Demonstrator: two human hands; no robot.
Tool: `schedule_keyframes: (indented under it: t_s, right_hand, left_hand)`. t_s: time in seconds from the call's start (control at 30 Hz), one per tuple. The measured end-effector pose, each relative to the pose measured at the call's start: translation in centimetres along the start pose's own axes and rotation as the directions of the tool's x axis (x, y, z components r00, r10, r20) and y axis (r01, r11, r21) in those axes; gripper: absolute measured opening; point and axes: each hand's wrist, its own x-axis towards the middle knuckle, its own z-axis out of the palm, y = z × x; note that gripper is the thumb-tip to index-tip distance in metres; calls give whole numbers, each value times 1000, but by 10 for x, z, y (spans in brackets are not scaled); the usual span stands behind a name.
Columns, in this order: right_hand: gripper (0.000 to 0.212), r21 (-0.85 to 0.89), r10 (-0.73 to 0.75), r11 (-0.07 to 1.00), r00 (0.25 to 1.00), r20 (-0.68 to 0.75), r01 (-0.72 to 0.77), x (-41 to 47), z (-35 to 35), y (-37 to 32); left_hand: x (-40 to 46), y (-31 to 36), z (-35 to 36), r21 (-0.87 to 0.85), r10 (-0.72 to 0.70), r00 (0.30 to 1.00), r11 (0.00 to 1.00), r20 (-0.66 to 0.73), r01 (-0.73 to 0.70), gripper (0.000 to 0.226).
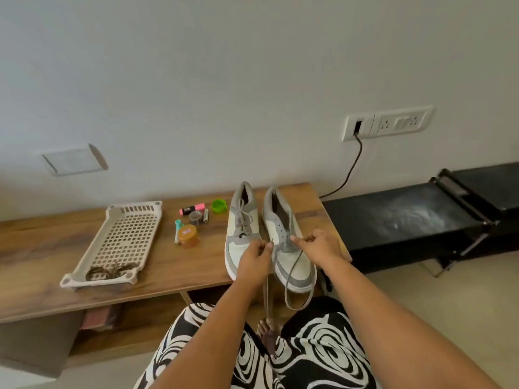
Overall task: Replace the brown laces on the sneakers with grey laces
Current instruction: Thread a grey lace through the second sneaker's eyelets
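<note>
We see two grey and cream sneakers standing side by side on the wooden surface [168, 265], toes toward us. The left sneaker [242, 228] is already laced in grey. Over the right sneaker [290, 248] both hands work near the lower eyelets: the left hand [254, 258] pinches one end of the grey lace [292, 276] between fingertips, and the right hand [317, 245] pinches the other end, the two hands close but not touching. Loose lace hangs down past the surface's front edge in a loop. The brown laces [111, 272] lie coiled at the near end of a perforated tray [126, 237] well to the left. Between tray and sneakers sit a pink highlighter [192, 209], a green cap [219, 205] and an orange jar [188, 235].
</note>
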Motion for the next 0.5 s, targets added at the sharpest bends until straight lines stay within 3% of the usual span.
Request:
schedule_keyframes:
  t_s: [0.13, 0.33, 0.43, 0.5]
  right_hand:
    - [31, -64, -109, 992, 991, -73, 104, 8, 16, 8]
    - [38, -31, -100, 995, 988, -115, 97, 25, 17, 22]
    - [45, 237, 49, 971, 997, -65, -32, 34, 21, 31]
    - [43, 499, 197, 849, 980, 4, -173, 35, 24, 39]
  left_hand:
    - [12, -10, 12, -25, 21, 998, 999, 63, -19, 22]
    - [25, -16, 22, -56, 17, 999, 998, 52, -14, 25]
    - [30, -17, 22, -61, 5, 1000, 998, 21, -4, 26]
    - [32, -19, 22, -76, -11, 1000, 997, 6, 11, 25]
